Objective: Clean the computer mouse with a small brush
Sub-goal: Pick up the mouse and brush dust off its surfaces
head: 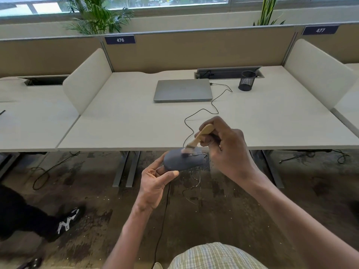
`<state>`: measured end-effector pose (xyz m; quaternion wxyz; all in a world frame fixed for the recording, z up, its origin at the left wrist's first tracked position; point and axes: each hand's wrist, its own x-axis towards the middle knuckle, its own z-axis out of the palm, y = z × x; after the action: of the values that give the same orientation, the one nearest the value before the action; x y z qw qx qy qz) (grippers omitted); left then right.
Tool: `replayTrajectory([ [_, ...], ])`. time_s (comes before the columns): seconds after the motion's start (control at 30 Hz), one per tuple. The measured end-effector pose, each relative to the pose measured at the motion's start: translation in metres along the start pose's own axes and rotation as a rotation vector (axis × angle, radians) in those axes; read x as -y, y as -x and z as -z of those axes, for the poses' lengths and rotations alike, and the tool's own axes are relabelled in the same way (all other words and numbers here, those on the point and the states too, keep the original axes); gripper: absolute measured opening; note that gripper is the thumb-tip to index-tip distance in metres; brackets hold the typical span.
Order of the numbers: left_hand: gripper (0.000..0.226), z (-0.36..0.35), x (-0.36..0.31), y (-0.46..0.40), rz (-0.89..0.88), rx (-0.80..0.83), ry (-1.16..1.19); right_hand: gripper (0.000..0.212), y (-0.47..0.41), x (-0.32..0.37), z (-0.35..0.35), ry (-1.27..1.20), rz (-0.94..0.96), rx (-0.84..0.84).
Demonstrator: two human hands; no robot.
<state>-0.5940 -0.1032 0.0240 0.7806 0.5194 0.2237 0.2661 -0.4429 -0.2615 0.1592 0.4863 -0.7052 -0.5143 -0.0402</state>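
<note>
Left hand (155,179) grips mouse (182,161) — right hand (223,144) brush (198,139) bristles touching.

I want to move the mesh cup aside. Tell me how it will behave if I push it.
The mesh cup looks empty and see-through, so it is probably light and should slide easily on the smooth desk. It is taller than wide, so a push near its rim might tip it; once on its side it could roll. Push low.
</note>
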Motion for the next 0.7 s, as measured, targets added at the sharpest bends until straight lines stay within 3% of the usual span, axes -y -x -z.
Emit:
replayTrajectory([
  [0.17,0.072,-0.005,0.0,0.001,-0.01,-0.002,-0.035,0.032,0.006,0.008,-0.006,0.051,0.031,0.104],
  [0.3,0.067,-0.007,-0.001,-0.001,-0.021,0.007,-0.051,0.033,0.0,0.006,-0.001,0.061,0.003,0.024],
  [0.47,0.076,-0.007,-0.003,-0.004,-0.021,-0.002,-0.035,0.037,0.003,0.009,0.0,0.065,0.017,0.112],
  [0.6,0.074,-0.008,-0.003,-0.007,-0.024,0.023,-0.037,0.032,-0.001,0.005,0.003,0.077,0.027,0.003],
  [0.7,0.08,-0.008,-0.003,-0.009,-0.021,0.006,-0.029,0.034,0.005,0.007,-0.002,0.097,0.022,0.069],
])
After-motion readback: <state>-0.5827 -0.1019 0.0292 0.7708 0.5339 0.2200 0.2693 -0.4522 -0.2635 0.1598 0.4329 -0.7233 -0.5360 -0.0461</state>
